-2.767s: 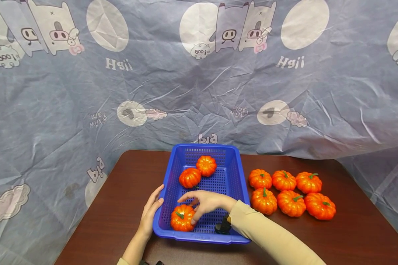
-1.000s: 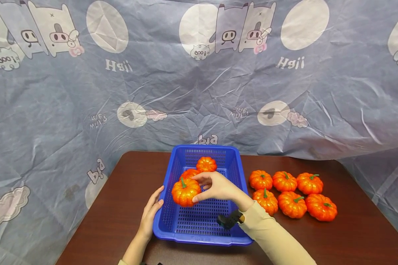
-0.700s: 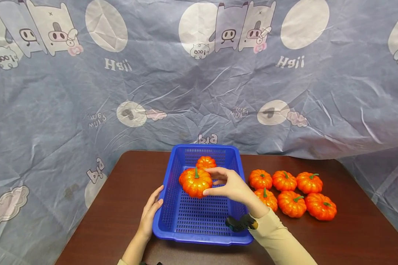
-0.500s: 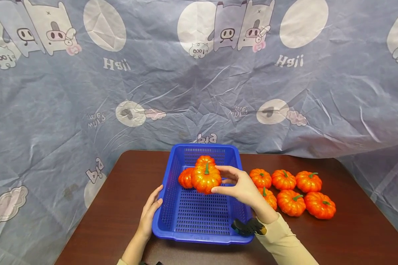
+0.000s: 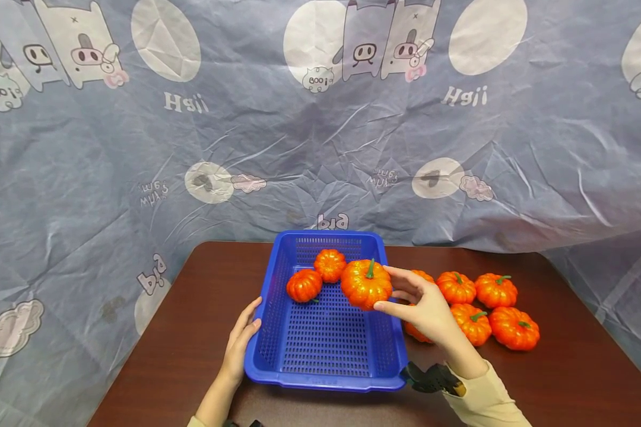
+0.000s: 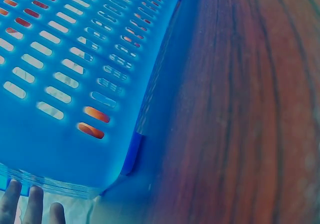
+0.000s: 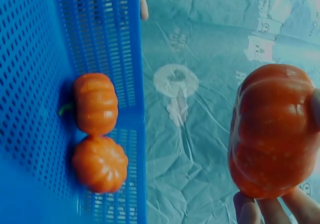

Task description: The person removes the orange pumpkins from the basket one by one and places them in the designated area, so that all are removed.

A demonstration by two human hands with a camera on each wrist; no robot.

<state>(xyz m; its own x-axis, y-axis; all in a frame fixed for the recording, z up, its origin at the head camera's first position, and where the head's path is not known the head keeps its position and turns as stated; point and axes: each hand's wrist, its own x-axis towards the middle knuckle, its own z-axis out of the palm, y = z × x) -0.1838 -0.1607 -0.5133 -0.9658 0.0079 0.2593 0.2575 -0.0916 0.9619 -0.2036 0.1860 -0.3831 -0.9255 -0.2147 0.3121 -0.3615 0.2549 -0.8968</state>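
Note:
My right hand (image 5: 424,305) grips a small orange pumpkin (image 5: 365,286) with a green stem, thumb in front and fingers behind. It hangs over the right side of the blue plastic basket (image 5: 326,381). In the right wrist view the pumpkin (image 7: 275,129) fills the right side, with fingertips beneath it. Inside the basket, a pumpkin lying on its side (image 5: 304,286) sits beside another pumpkin (image 5: 329,265), toward the far left. My left hand (image 5: 237,344) rests against the basket's left wall with extended fingers; in the left wrist view its fingertips (image 6: 34,204) show low at the basket's corner.
Several more pumpkins (image 5: 495,290) stand in two rows on the brown table (image 5: 181,356), right of the basket. My right hand partly hides the nearest ones. A patterned grey cloth (image 5: 320,148) hangs behind the table. A black device (image 5: 432,378) is strapped to my right wrist.
My right hand has taken hold of the pumpkin in the basket's near left corner, lifted it and carried it rightward to the basket's right side. My left hand stays at the left wall.

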